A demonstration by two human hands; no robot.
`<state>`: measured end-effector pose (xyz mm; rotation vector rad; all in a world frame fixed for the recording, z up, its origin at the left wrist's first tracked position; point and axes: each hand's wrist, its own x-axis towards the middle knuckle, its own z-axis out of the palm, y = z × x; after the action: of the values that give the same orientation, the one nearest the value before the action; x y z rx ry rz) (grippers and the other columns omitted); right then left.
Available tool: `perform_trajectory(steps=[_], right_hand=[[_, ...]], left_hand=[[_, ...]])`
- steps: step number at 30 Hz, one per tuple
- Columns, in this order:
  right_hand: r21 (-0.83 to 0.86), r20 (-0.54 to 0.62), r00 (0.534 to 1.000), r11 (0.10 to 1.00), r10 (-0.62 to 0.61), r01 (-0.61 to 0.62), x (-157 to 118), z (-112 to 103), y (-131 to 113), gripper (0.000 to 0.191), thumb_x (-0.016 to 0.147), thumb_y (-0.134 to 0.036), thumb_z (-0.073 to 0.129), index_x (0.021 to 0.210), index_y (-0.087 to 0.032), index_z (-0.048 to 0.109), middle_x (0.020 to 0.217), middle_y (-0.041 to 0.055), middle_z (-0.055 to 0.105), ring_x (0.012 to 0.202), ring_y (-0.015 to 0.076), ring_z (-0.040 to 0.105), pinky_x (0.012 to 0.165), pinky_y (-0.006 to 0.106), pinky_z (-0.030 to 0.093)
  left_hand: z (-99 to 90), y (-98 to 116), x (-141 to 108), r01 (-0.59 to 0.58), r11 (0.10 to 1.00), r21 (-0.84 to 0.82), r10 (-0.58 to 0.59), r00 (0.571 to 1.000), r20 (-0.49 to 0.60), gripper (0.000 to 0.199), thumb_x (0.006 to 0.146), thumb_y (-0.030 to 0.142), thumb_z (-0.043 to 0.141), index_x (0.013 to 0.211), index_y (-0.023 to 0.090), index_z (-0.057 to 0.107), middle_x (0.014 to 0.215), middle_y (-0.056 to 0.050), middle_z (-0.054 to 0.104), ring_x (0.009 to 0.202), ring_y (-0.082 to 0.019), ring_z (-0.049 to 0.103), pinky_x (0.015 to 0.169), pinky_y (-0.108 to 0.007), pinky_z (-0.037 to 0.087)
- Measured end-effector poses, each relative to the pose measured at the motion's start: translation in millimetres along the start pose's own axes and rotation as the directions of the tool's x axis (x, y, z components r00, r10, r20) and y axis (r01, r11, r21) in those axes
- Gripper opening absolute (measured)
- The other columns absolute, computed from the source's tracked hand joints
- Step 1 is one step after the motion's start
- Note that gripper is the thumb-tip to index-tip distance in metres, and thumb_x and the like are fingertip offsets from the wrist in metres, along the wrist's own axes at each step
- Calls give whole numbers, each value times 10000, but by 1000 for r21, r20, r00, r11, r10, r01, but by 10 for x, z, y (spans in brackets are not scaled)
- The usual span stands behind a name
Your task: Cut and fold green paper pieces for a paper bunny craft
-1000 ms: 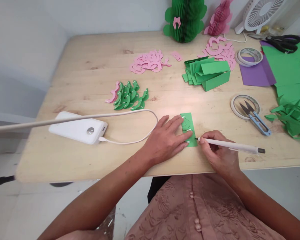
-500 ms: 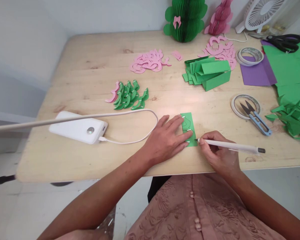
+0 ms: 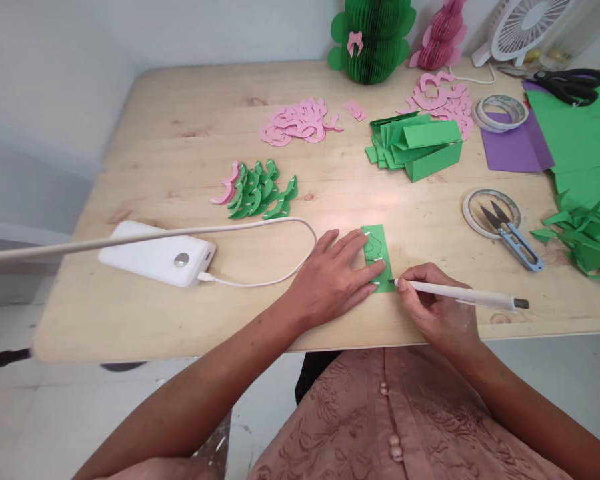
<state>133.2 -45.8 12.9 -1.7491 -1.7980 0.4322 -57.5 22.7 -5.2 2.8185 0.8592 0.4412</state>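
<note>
A small green paper strip (image 3: 383, 250) lies near the table's front edge, with curved dark lines and short white marks on it. My left hand (image 3: 330, 277) rests flat over the strip's left side, its fingers spread and partly covering the lines. In my right hand (image 3: 435, 303) is a white pen (image 3: 470, 293), pinched between thumb and fingers. The pen's dark tip is at the strip's lower right edge; whether it touches the paper I cannot tell. Further left sit curved green cut pieces (image 3: 255, 193) with a pink piece (image 3: 227, 187) beside them.
Left of my hand lies a white power bank (image 3: 155, 257) with a cable looping close by. Folded green paper (image 3: 415, 143), pink cutouts (image 3: 297, 123), tape rolls (image 3: 503, 113) and blue thread snips (image 3: 520, 247) lie around. Black scissors (image 3: 570, 83) and a white fan (image 3: 525, 30) stand at the back right.
Almost nothing differs. The pen's rear end has shifted very slightly left, while my left hand and the green strip stay in place.
</note>
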Motion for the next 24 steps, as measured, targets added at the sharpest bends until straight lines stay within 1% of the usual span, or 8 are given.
perform_trajectory(steps=[3, 9, 16, 24], right_hand=[[5, 5, 1000, 1000, -14, 13, -3, 1, -10, 105, 825, -252, 560, 733, -203, 575, 600, -26, 607, 493, 103, 514, 485, 229, 383], [-6, -24, 1000, 1000, 9, -9, -18, 10, -2, 108, 827, -259, 561, 736, -204, 579, 597, -35, 604, 488, 96, 513, 476, 219, 382], [-10, -20, 999, 999, -49, 49, -15, 4, 1, 103, 829, -246, 562, 739, -199, 578, 609, -29, 612, 505, 99, 525, 479, 218, 385], [4, -48, 998, 1000, -31, 31, -30, 19, 9, 74, 827, -226, 573, 759, -197, 576, 612, -40, 601, 519, 92, 534, 500, 210, 399]], left_hand=[[1, 0, 1, 2, 1000, -2, -2, 1000, -4, 283, 943, 364, 450, 1178, 260, 569, 1320, -150, 491, 1291, -276, 424, 1044, -500, 329], [4, 5, 0, 1, 1000, 1, -1, 1000, -21, 284, 941, 364, 453, 1177, 260, 571, 1311, -144, 498, 1288, -279, 425, 1042, -501, 330], [7, -1, 1, 1, 1000, -7, -2, 1000, -13, 285, 948, 371, 436, 1170, 259, 576, 1306, -152, 497, 1288, -280, 425, 1044, -505, 325], [9, 1, 0, -4, 1000, -7, 4, 1000, -24, 280, 946, 366, 441, 1165, 257, 576, 1290, -154, 503, 1280, -288, 430, 1033, -506, 334]])
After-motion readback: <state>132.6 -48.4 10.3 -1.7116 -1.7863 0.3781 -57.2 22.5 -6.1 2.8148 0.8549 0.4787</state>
